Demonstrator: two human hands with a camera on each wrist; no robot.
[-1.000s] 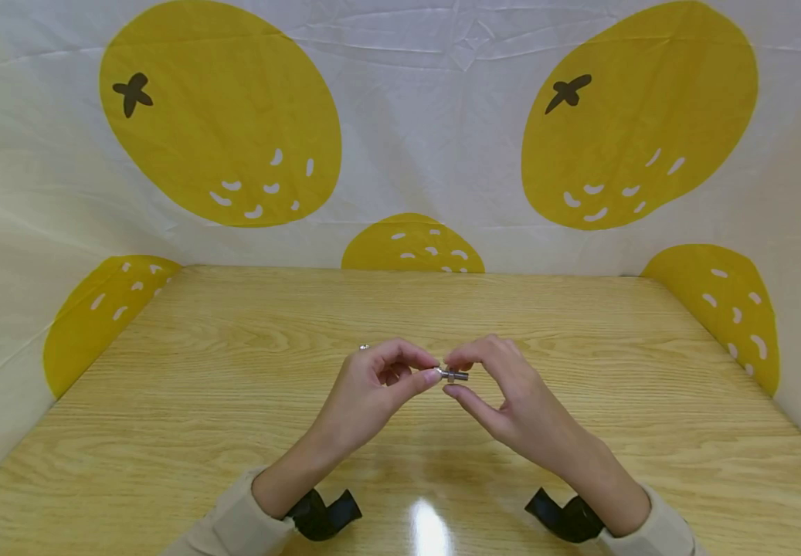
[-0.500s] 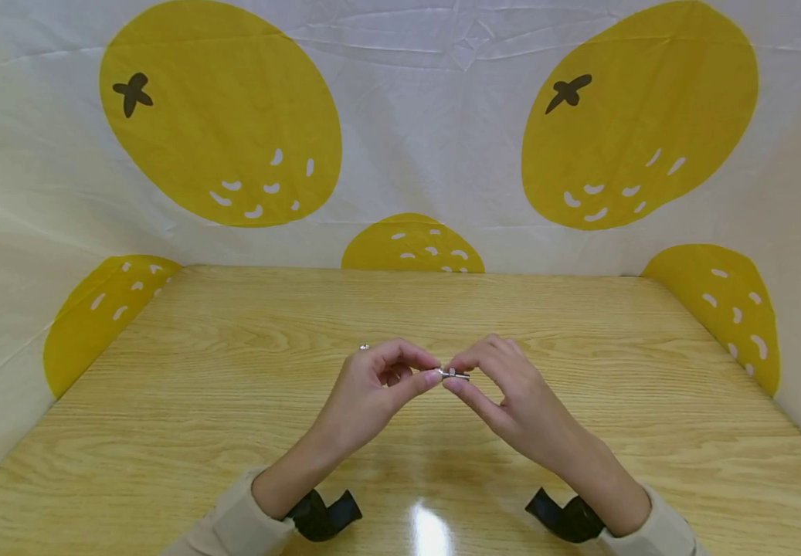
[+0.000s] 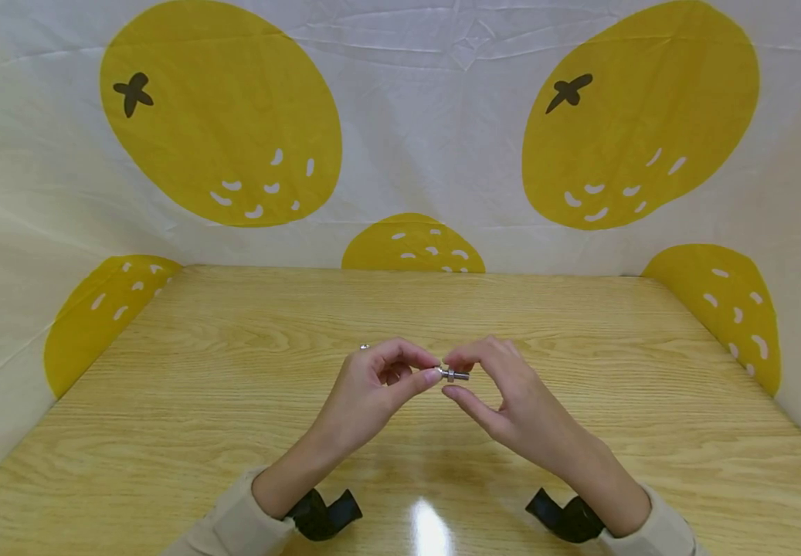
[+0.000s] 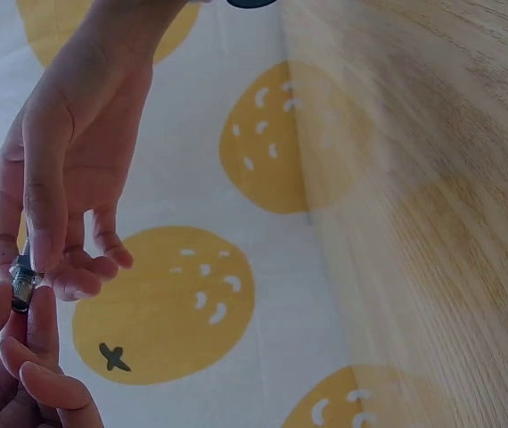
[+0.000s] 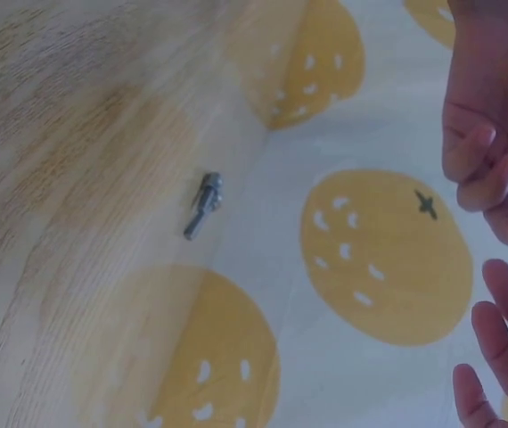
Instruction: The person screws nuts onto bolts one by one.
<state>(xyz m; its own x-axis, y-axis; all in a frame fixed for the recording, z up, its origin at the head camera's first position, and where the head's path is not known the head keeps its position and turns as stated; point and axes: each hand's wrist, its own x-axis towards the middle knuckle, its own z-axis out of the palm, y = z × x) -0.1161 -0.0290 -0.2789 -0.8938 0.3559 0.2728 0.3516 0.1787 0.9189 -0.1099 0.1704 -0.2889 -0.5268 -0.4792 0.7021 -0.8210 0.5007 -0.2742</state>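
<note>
My left hand (image 3: 365, 390) pinches one end of a small metal bolt (image 3: 463, 376) between thumb and forefinger. A hex nut (image 3: 451, 375) sits on its shank, and the free end points right. My right hand (image 3: 521, 394) is around the nut, forefinger above and thumb below, with a gap between them. In the left wrist view, my left fingers (image 4: 44, 312) hold the bolt's thick end (image 4: 22, 292) from below, while my right hand (image 4: 76, 169) reaches down from above. In the right wrist view, the spread right fingers (image 5: 503, 343) appear at the right edge.
Hands are over a wood-grain table (image 3: 233, 448) with a glossy surface. A white cloth (image 3: 428, 139) with yellow fruit prints stands behind and at both sides. A metal bolt-like shape (image 5: 202, 207) shows against the table in the right wrist view. Black straps (image 3: 324, 516) circle both wrists.
Half a second ago my right thumb and forefinger were closed in on the nut; now they have parted from it. My left hand keeps its place and its pinch.
</note>
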